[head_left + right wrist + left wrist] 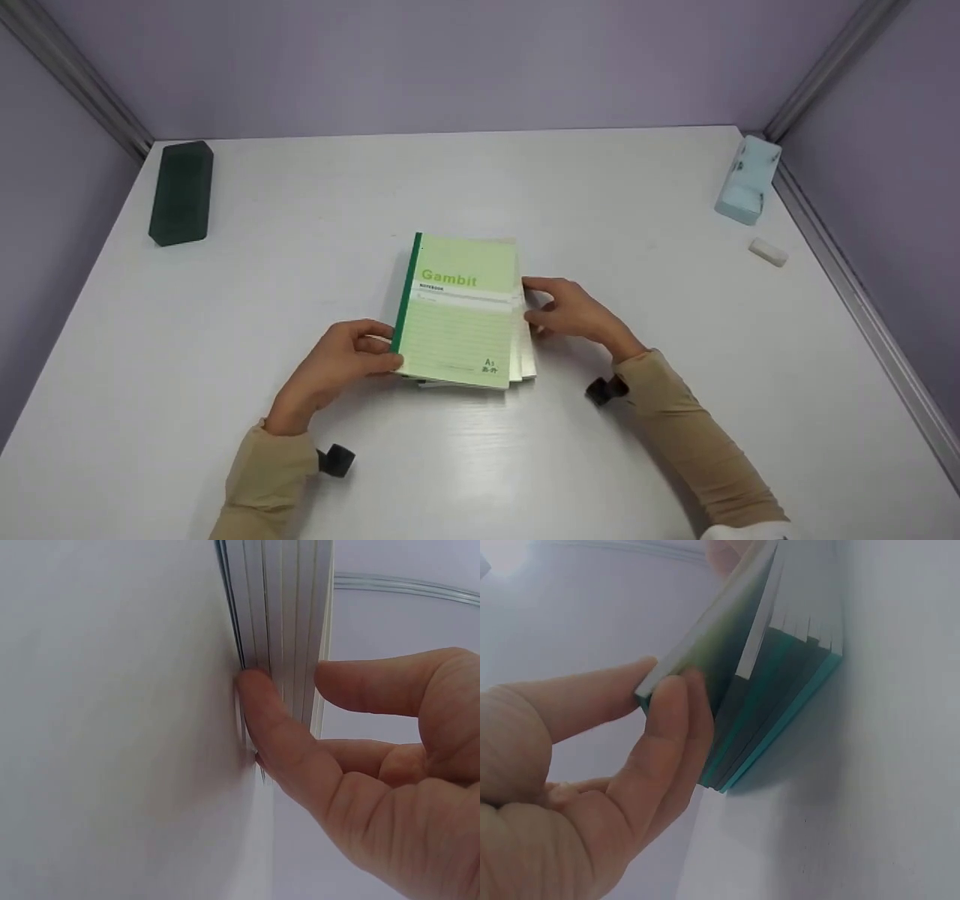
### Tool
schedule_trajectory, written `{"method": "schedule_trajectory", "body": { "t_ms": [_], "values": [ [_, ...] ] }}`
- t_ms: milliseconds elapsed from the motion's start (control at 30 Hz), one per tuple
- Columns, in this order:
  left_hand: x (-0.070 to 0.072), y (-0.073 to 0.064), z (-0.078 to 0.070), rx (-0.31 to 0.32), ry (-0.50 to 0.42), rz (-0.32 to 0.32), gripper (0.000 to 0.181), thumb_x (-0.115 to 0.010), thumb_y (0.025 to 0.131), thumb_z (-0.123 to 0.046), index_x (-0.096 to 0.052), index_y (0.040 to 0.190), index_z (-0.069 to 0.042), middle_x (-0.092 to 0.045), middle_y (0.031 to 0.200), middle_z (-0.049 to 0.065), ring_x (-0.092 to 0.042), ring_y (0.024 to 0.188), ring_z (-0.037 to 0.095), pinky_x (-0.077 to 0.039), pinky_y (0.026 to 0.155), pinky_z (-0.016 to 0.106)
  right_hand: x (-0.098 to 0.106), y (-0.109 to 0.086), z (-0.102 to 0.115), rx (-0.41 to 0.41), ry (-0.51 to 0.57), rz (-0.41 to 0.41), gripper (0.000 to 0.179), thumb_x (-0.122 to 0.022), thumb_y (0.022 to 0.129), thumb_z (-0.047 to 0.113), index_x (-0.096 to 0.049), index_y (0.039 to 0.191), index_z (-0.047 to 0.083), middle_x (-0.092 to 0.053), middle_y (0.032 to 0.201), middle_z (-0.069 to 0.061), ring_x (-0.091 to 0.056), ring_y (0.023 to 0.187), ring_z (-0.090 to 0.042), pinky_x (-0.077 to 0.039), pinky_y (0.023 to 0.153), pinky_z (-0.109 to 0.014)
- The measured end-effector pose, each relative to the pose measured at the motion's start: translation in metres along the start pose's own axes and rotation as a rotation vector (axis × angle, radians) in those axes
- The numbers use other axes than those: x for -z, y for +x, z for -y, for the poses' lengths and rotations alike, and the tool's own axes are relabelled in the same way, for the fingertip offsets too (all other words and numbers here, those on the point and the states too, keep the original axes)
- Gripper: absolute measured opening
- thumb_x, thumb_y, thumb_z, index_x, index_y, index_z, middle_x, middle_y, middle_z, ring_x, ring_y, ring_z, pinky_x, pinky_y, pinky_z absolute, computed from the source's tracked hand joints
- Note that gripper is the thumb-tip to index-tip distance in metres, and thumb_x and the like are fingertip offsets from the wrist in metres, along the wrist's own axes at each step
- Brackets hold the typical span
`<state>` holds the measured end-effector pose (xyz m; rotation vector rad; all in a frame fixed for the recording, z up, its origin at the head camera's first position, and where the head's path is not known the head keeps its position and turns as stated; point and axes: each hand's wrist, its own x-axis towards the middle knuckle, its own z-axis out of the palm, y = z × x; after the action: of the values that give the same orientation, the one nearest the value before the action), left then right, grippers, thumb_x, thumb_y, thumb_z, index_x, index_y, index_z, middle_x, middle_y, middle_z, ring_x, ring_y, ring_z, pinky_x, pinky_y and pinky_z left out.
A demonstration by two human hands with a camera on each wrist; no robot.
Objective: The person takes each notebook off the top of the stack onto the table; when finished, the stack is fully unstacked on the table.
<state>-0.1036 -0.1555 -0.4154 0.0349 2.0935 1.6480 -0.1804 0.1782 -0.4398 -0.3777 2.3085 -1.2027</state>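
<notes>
A pale green notebook [457,315] with a dark green spine lies on top of a stack of several notebooks [281,622]. At its lower left, my left hand [341,367] pinches the spine side, thumb above and fingers under. In the left wrist view this top notebook [697,634] is lifted at the spine, with a gap over the lower notebooks [780,690]. My right hand [574,311] is on the opposite side, its fingertips against the page edges of the stack. The right wrist view shows the thumb near the upper notebooks and a finger [289,742] low by the tabletop.
A dark green box [182,193] stands at the far left of the white table [480,465]. Toward the far right are a light blue box-shaped object [750,180] and a small white block [768,252]. Purple panels [465,67] enclose the back and sides.
</notes>
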Motion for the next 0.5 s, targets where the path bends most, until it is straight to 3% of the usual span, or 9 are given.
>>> {"method": "schedule_trajectory", "body": {
  "t_ms": [200, 500],
  "values": [
    [0.006, 0.002, 0.003, -0.030, -0.093, 0.109, 0.051, -0.071, 0.083, -0.002, -0.046, 0.126, 0.010, -0.066, 0.096, 0.017, -0.068, 0.088, 0.032, -0.054, 0.080, 0.039, 0.001, 0.001, -0.001, 0.009, 0.005, -0.003, 0.061, -0.058, 0.092, 0.008, -0.033, 0.148, 0.002, -0.033, 0.151, -0.018, -0.068, 0.083, -0.024, -0.055, 0.066, -0.034],
    [0.013, 0.007, 0.004, -0.087, -0.271, 0.082, 0.053, -0.069, 0.085, 0.000, -0.046, 0.132, 0.006, -0.067, 0.101, 0.017, -0.069, 0.086, 0.033, -0.055, 0.078, 0.039, 0.000, 0.001, -0.004, 0.038, -0.002, -0.006, 0.061, -0.058, 0.091, 0.007, -0.035, 0.147, 0.002, -0.032, 0.151, -0.018, -0.068, 0.084, -0.023, -0.055, 0.066, -0.034]
  ]
}}
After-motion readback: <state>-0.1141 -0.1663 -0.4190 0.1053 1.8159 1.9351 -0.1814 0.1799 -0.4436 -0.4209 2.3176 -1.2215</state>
